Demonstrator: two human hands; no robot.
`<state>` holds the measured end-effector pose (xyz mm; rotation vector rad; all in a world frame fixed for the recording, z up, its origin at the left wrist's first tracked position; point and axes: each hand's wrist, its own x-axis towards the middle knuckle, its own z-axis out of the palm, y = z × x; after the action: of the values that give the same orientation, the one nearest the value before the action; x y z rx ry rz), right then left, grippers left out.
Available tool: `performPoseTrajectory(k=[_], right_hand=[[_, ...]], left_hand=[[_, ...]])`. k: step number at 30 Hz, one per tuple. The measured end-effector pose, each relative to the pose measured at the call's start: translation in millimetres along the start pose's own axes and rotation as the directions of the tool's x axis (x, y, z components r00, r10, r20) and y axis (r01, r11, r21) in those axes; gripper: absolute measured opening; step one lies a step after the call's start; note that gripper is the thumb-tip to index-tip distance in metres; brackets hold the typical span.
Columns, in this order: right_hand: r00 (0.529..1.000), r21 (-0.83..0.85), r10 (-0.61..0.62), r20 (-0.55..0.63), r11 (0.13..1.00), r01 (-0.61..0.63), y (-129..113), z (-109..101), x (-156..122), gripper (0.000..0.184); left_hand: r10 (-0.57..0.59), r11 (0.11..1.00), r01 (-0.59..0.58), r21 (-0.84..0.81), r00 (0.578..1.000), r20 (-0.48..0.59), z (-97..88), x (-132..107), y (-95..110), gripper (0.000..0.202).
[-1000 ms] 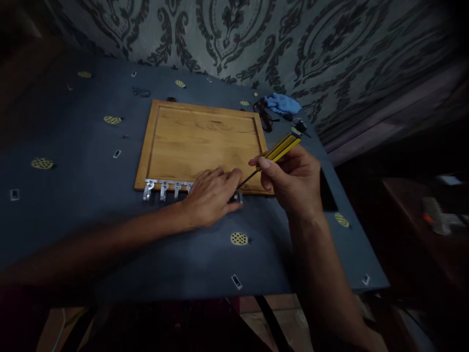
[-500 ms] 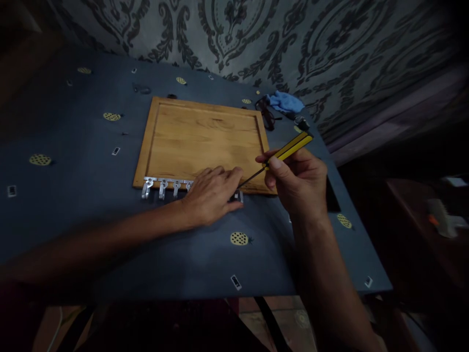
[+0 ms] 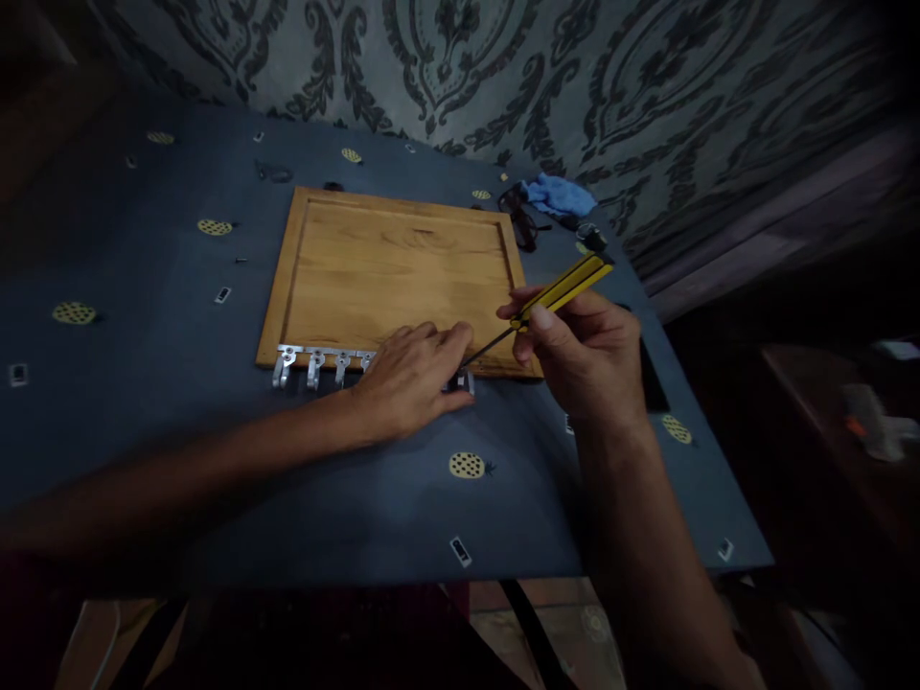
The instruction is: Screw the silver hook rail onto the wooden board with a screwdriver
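A wooden board (image 3: 395, 268) lies flat on the blue patterned tablecloth (image 3: 179, 460). Along its near edge runs a silver metal rack of hooks (image 3: 316, 362). My left hand (image 3: 413, 379) lies on the right part of that rack, fingers together and pressing it down. My right hand (image 3: 582, 350) is closed around a yellow-and-black screwdriver (image 3: 564, 286). Its thin shaft slants down-left, and the tip meets the rack just by my left fingertips.
Dark glasses (image 3: 521, 220) and a blue cloth (image 3: 557, 195) lie at the far right corner of the table. A small loose screw (image 3: 240, 259) rests left of the board. A patterned wall stands behind. The table's right edge drops to a dim floor.
Both hands stay in almost the same place. The screwdriver handle has swung slightly to the right and up over the second. The view has shifted a little.
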<state>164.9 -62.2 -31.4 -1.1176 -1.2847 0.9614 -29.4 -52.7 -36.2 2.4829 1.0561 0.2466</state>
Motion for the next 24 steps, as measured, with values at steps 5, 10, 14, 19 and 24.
performPoseTrajectory(k=[5,10,14,19,24], right_hand=[[0.999,0.013,-0.032,-0.040,0.999,0.032,2.2,3.1,-0.8,0.033],[1.000,0.037,-0.017,-0.015,0.999,0.017,0.1,3.2,0.1,0.035],[1.000,0.073,0.007,0.018,0.997,-0.008,-0.8,2.5,0.3,0.039],[0.999,0.049,-0.011,-0.042,0.999,0.013,2.1,4.7,0.3,0.036],[0.995,0.010,-0.020,-0.094,1.000,0.021,4.0,6.3,0.5,0.042]], left_hand=[[-0.019,1.000,0.019,-0.001,1.000,0.011,-0.5,1.4,-0.4,0.044],[-0.017,1.000,0.017,-0.012,1.000,-0.002,0.7,1.8,-1.1,0.046],[-0.025,0.999,0.026,-0.020,1.000,0.016,-0.8,1.6,-0.1,0.045],[-0.032,0.999,0.032,-0.021,0.999,0.018,-1.7,0.6,0.5,0.045],[-0.036,0.999,0.036,-0.010,0.999,0.016,-1.7,0.2,0.3,0.047]])
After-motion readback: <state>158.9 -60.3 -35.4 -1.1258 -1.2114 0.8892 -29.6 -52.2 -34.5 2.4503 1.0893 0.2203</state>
